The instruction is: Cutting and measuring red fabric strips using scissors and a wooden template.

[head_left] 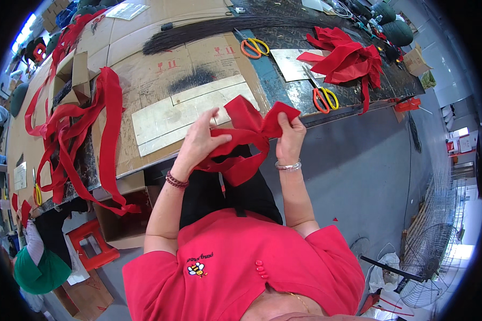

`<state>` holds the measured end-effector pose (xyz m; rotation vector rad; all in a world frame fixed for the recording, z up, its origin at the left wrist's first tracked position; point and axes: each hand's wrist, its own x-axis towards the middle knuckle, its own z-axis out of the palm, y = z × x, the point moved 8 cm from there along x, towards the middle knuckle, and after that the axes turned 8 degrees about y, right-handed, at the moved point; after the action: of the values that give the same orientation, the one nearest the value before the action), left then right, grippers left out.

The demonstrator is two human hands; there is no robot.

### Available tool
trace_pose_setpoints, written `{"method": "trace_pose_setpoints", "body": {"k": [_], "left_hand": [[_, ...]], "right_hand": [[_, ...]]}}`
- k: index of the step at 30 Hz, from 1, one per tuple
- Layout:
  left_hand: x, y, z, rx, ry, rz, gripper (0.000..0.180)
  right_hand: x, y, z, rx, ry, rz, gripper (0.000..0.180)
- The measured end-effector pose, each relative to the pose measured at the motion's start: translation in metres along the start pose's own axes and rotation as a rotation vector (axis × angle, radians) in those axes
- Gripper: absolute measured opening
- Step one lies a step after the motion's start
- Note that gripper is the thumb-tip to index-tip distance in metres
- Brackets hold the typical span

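In front of my body, over the table's near edge, a red ribbon bow [257, 127] hangs between my hands, gathered at its middle with loops and tails spread. My right hand [292, 138] pinches the loop on the right between thumb and fingers. On the other side, my left hand [202, 138] has its thumb and index finger apart, right at the edge of the left ribbon loop; part of the ribbon passes behind it. Just beyond lies a pale flat board [198, 109] on the cardboard-covered table [128, 75].
Long red ribbons [110, 117] drape over the table at left. To the right are finished-looking red bows [353, 59], orange-and-yellow scissors [324, 99] and a second pair of scissors [255, 48]. Black wires [198, 36] lie behind. A co-worker in green [43, 267] is at far left; a fan [431, 262] stands right.
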<state>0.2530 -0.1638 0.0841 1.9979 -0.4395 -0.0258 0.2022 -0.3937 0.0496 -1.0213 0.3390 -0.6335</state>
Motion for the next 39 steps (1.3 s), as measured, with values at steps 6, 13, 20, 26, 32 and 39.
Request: {"method": "trace_pose_setpoints", "body": {"k": [6, 13, 20, 26, 32, 39], "left_hand": [[-0.025, -0.041, 0.058, -0.865, -0.337, -0.574, 0.036], [0.013, -0.043, 0.062, -0.893, -0.270, -0.465, 0.020], [0.009, -0.027, 0.058, -0.774, -0.125, -0.382, 0.015], [0.003, -0.024, 0.054, -0.774, -0.076, -0.358, 0.014], [0.003, -0.018, 0.040, -0.726, 0.097, -0.235, 0.019], [-0.003, -0.007, 0.026, -0.298, 0.298, -0.113, 0.018]], "right_hand": [[0.004, -0.005, -0.026, 0.125, 0.093, 0.105, 0.018], [-0.001, -0.021, -0.009, -0.035, -0.206, 0.139, 0.019], [-0.010, -0.104, 0.021, -0.492, -0.312, -0.324, 0.008], [-0.012, -0.025, 0.034, -0.829, -0.513, -0.027, 0.016], [-0.015, 0.001, 0.024, -0.585, -0.592, 0.249, 0.013], [-0.015, 0.005, 0.019, -0.596, -0.531, 0.180, 0.012]]}}
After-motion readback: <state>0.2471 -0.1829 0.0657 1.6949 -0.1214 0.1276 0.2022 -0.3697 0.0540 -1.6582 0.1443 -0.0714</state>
